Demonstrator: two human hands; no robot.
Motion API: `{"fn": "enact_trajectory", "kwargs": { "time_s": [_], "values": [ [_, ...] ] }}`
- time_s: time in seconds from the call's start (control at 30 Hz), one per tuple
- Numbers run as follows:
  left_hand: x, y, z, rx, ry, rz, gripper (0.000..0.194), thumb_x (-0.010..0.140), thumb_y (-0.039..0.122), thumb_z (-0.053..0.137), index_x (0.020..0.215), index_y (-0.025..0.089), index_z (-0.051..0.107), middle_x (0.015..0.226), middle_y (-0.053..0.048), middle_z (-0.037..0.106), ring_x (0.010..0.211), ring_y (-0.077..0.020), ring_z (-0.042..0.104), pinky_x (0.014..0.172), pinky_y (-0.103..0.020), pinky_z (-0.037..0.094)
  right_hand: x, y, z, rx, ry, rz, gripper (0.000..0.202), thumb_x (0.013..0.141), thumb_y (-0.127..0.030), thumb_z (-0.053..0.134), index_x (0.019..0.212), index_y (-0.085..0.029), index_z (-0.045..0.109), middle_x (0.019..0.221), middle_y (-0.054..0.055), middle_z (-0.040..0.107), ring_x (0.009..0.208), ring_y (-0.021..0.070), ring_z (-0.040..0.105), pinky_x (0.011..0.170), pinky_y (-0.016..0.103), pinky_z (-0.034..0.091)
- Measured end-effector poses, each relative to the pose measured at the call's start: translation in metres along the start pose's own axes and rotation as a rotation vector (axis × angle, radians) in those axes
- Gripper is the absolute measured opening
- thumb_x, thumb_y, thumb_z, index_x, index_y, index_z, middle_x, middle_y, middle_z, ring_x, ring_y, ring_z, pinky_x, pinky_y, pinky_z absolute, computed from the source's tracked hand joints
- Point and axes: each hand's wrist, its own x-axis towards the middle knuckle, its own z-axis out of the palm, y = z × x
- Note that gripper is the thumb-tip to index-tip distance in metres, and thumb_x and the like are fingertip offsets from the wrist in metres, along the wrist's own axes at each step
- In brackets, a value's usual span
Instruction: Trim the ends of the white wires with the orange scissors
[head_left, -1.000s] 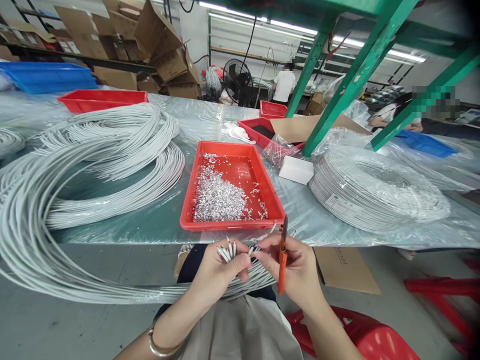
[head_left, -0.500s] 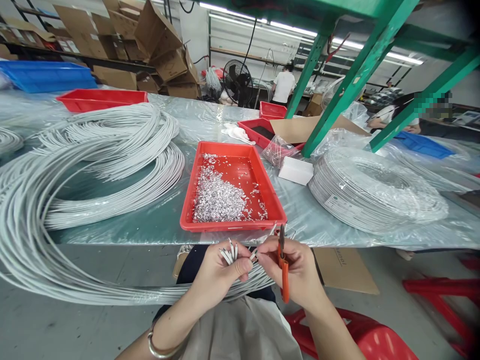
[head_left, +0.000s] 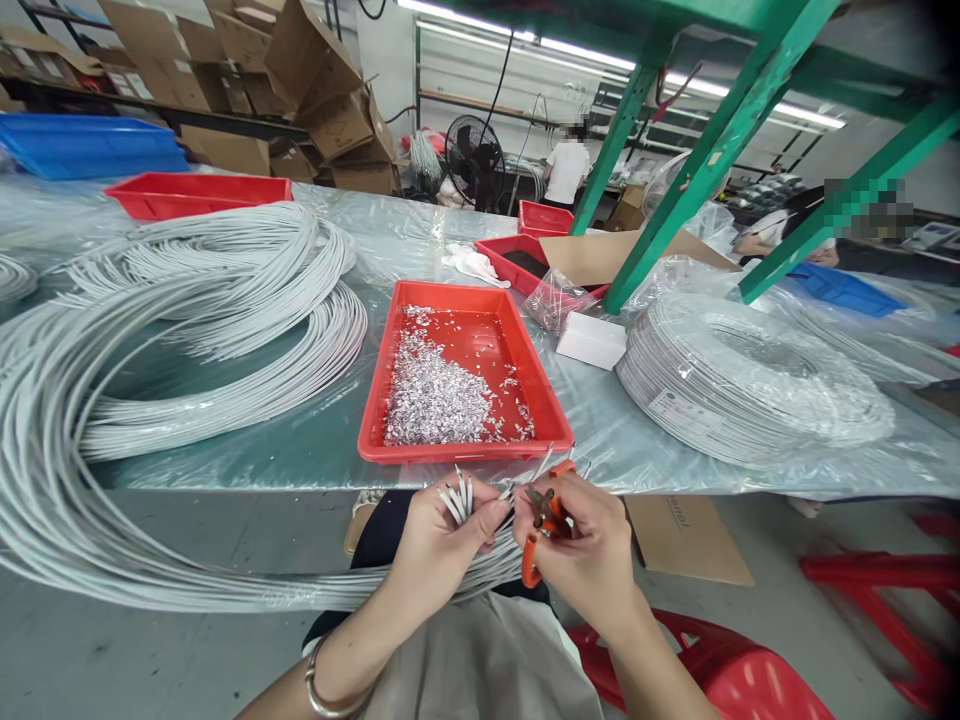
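Orange-handled snips (head_left: 540,503), near the front-right corner of the red tray (head_left: 465,453), have turned within the right hand (head_left: 592,545), closed round them; their blades now face the work. The left hand (head_left: 442,540) pinches white cable ends (head_left: 461,502) before the tray.

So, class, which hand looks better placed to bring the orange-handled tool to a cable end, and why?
Probably the right hand: it holds the orange-handled tool, whose metal end lies close to the left hand. The left hand is occupied, gripping a bunch of white cable ends.
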Motion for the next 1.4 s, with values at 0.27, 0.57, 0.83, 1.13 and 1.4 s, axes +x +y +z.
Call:
{"fn": "enact_trajectory", "kwargs": {
  "time_s": [0.27,0.57,0.83,1.13,1.4],
  "values": [
    [-0.001,-0.005,0.004,0.103,0.1,0.097,0.013,0.07,0.021,0.062,0.06,0.015,0.057,0.047,0.005,0.049,0.041,-0.0071,0.041,0.041,-0.017,0.038,0.001,0.002,0.001,-0.008,-0.033,0.018,0.016,0.06,-0.002,0.051,0.053,-0.016,0.048,0.05,-0.006,0.039,0.044,0.0081,0.035,0.042,0.02,0.029],
    [0.007,-0.012,-0.004,0.024,-0.093,-0.036,0.022,0.072,0.035,0.064,0.071,0.013,0.065,0.063,-0.001,0.061,0.06,-0.0127,0.054,0.06,-0.023,0.044,0.05,0.009,-0.014,0.03,-0.086,0.186,0.017,0.074,-0.022,0.051,0.058,-0.019,0.047,0.053,-0.005,0.043,0.047,0.0109,0.041,0.045,0.023,0.037],
    [0.007,-0.017,-0.023,-0.059,-0.378,-0.186,0.024,0.069,0.034,0.07,0.081,0.013,0.067,0.069,-0.002,0.061,0.065,-0.014,0.057,0.061,-0.023,0.041,0.079,0.032,-0.017,0.049,-0.227,0.122,0.03,0.076,-0.016,0.052,0.106,-0.018,0.048,0.074,0.0,0.057,0.063,0.0156,0.053,0.062,0.028,0.044],
    [0.002,-0.01,-0.021,-0.292,-0.221,-0.196,0.03,0.066,0.042,0.07,0.077,0.015,0.059,0.047,0.008,0.047,0.03,-0.0003,0.025,0.035,-0.016,0.016,0.015,0.008,-0.052,0.282,-0.663,0.271,0.045,0.078,-0.017,0.055,0.12,-0.02,0.04,0.087,0.005,0.058,0.078,0.0192,0.058,0.073,0.032,0.05],
    [-0.011,0.006,-0.018,-0.095,-0.12,-0.087,0.026,0.07,0.041,0.066,0.078,0.016,0.062,0.048,0.008,0.035,0.039,-0.0038,0.024,0.035,-0.018,0.012,-0.011,0.003,-0.064,0.215,-0.765,0.256,0.053,0.082,-0.021,0.054,0.131,-0.02,0.032,0.111,0.012,0.058,0.094,0.0224,0.059,0.08,0.035,0.05]
  ]
}}
